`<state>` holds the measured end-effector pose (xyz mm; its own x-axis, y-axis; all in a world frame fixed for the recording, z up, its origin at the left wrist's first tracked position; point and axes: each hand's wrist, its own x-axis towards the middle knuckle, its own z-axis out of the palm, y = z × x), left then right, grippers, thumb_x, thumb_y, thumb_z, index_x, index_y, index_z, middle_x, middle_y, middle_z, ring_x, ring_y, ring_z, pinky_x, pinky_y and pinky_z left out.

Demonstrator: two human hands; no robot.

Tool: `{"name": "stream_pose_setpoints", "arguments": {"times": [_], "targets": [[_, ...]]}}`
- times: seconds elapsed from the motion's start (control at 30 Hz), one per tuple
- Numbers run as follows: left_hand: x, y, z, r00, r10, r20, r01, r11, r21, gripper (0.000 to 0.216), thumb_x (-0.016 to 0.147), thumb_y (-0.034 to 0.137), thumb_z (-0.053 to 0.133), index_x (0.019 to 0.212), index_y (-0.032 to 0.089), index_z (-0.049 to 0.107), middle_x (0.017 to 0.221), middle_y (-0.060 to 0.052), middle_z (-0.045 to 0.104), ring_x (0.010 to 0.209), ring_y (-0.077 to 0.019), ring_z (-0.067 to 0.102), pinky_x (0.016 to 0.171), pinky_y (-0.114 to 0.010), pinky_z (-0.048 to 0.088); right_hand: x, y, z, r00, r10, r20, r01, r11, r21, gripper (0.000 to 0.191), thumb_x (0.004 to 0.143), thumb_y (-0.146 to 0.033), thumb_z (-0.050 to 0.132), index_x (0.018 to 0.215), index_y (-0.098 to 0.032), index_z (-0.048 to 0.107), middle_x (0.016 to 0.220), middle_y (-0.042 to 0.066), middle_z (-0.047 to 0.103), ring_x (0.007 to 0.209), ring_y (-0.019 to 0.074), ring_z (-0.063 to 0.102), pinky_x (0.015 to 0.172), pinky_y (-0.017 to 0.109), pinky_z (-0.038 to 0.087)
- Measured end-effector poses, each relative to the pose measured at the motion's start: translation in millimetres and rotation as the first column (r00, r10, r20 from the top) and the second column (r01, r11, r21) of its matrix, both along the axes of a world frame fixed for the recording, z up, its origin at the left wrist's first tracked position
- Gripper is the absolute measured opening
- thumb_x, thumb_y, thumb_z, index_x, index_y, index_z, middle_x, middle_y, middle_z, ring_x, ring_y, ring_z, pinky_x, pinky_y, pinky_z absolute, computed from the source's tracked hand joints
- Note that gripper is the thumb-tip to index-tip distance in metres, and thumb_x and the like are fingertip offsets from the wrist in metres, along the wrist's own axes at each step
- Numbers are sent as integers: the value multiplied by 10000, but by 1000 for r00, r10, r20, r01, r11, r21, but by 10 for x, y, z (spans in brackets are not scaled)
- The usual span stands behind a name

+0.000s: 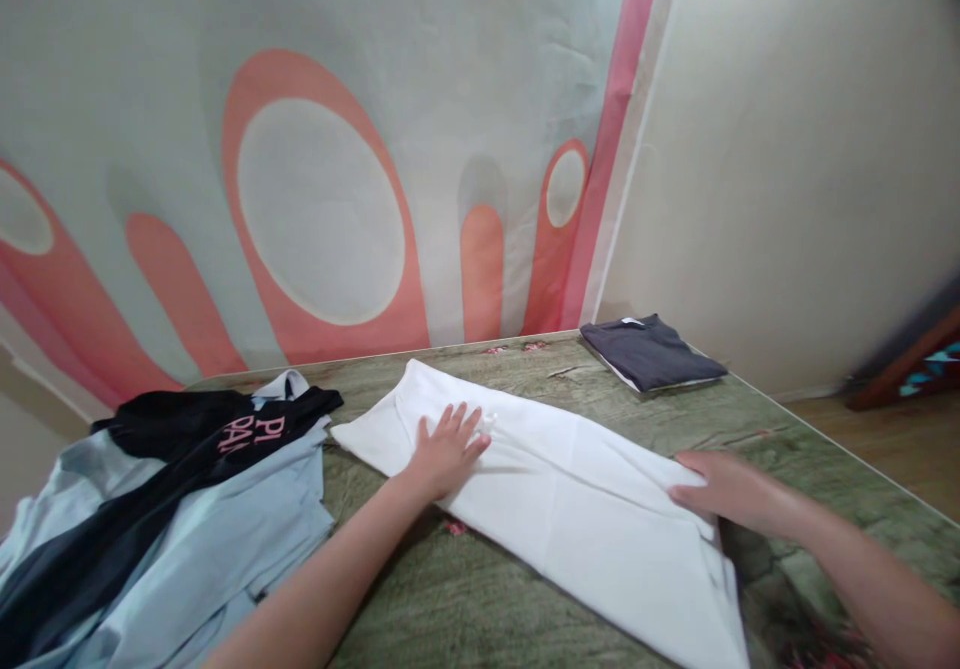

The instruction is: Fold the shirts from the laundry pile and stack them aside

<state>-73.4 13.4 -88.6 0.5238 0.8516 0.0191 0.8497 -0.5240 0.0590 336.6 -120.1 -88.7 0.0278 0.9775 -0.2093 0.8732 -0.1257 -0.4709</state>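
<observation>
A white garment (600, 509), folded into a long strip, lies slantwise across the table in front of me. My left hand (448, 452) rests flat on its far left part, fingers spread. At the garment's right edge, my right hand (724, 489) pinches the cloth between thumb and fingers; some of those fingers are hidden behind the hand. Layers of cloth show along the near right end. Small creases run out from beside my left fingertips.
Loose clothes, with a black one (247, 439) over light blue ones (247, 529), are heaped at the left. A folded dark grey garment (649, 352) sits at the table's far right corner. The green patterned table (465, 599) meets a wall hung with a printed sheet (487, 69).
</observation>
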Motion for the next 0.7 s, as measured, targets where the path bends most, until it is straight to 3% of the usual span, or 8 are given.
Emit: {"name": "stream_pose_setpoints", "arguments": {"times": [0.1,0.23,0.3,0.4,0.47,0.53,0.6,0.7], "targets": [[98,-75,-75,997,-76,22,75,996,52,617,965,582,219,1503,282,235,1584,-87,165,1455,-297,109,1109,-623,106,-132,-331,5,981,-60,-184,20,977,-212,235,750,-385,598,809,-158,605,686,12,658,547,140,580,445,200,369],[43,160,26,955,-297,-5,297,955,-2,593,962,593,238,1497,339,217,1585,-50,180,1455,-255,135,1129,-577,88,-470,-749,36,881,-151,-449,-109,857,-503,419,812,-554,546,987,-173,568,672,24,674,440,116,578,373,172,371],[4,304,138,937,-348,-39,347,937,-20,590,960,586,272,1497,353,198,1581,-40,200,1454,-260,136,1124,-589,73,-642,-915,95,832,-156,-533,-176,837,-518,502,826,-637,492,1004,-172,552,707,50,689,465,110,597,377,154,372],[3,294,336,934,-352,-70,355,934,42,612,945,522,400,1497,334,214,1580,-59,207,1453,-302,112,1112,-616,45,-779,-1059,183,825,-101,-556,-195,873,-448,555,812,-703,462,932,-169,558,738,59,679,521,95,610,383,124,351],[50,29,456,933,-360,-16,359,924,131,608,935,408,476,1491,293,258,1574,-92,220,1448,-313,132,1122,-599,62,-763,-1082,185,843,-98,-530,-155,897,-413,556,795,-723,463,868,-177,542,719,47,661,502,86,589,367,122,332],[119,-434,521,903,-417,102,396,901,179,528,948,270,447,1462,247,330,1524,-121,326,1415,-274,254,1144,-522,148,-687,-1059,127,861,-144,-487,-66,919,-388,539,803,-722,439,819,-188,512,627,17,620,441,78,539,341,130,304],[182,-976,504,827,-514,229,502,857,111,444,962,288,419,1402,228,416,1409,-120,486,1302,-229,439,1106,-409,307,-604,-1008,43,867,-191,-460,25,939,-343,504,832,-695,398,816,-199,487,531,-23,553,375,69,469,322,135,273],[205,-1593,380,718,-651,248,672,741,-1,531,966,361,446,1465,252,299,1447,-96,464,1335,-247,414,1124,-435,293,-583,-936,-29,860,-210,-465,85,958,-275,448,829,-642,441,957,-216,493,632,-31,583,352,58,438,305,144,261]]}}
